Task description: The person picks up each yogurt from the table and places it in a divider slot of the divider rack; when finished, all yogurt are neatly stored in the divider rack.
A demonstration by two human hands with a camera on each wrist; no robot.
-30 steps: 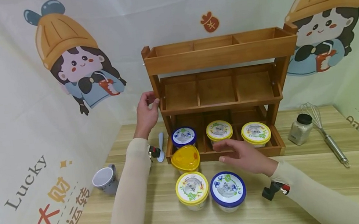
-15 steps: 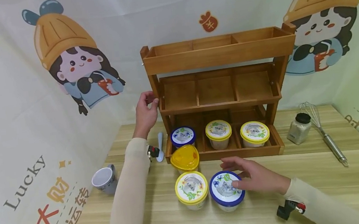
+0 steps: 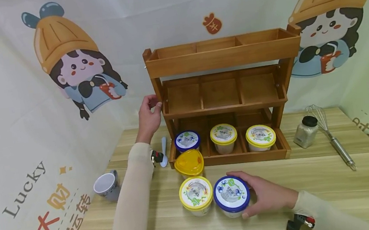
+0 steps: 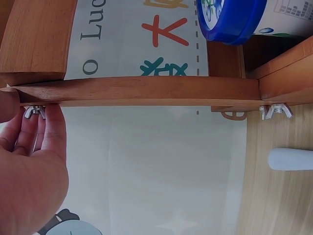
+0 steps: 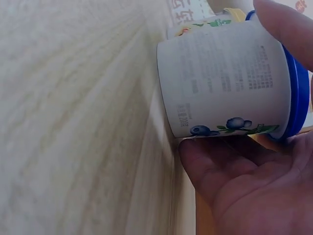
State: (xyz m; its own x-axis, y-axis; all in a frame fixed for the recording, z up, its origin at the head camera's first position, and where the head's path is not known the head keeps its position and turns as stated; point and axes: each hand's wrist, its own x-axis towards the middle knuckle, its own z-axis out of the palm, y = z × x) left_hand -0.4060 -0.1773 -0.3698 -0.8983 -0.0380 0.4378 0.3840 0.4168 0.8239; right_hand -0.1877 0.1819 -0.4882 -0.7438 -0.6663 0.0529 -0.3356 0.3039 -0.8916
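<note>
Gripping the blue-lidded tub [image 3: 231,196] upright on the table [image 3: 316,191], my right hand [image 3: 268,194] wraps its side; a yellow-lidded tub [image 3: 196,194] touches its left, open wood lies right. My left hand [image 3: 148,116] pinches the wooden rack [image 3: 222,55] post. Left wrist: fingers [image 4: 46,129] at a wing nut [image 4: 33,112]. Right wrist: blueberry print, small text unreadable.

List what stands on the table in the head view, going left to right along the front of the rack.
Mug → white spoon → yellow-lidded cup → blue-lidded cup gripped by the right hand → spice jar → whisk.
</note>
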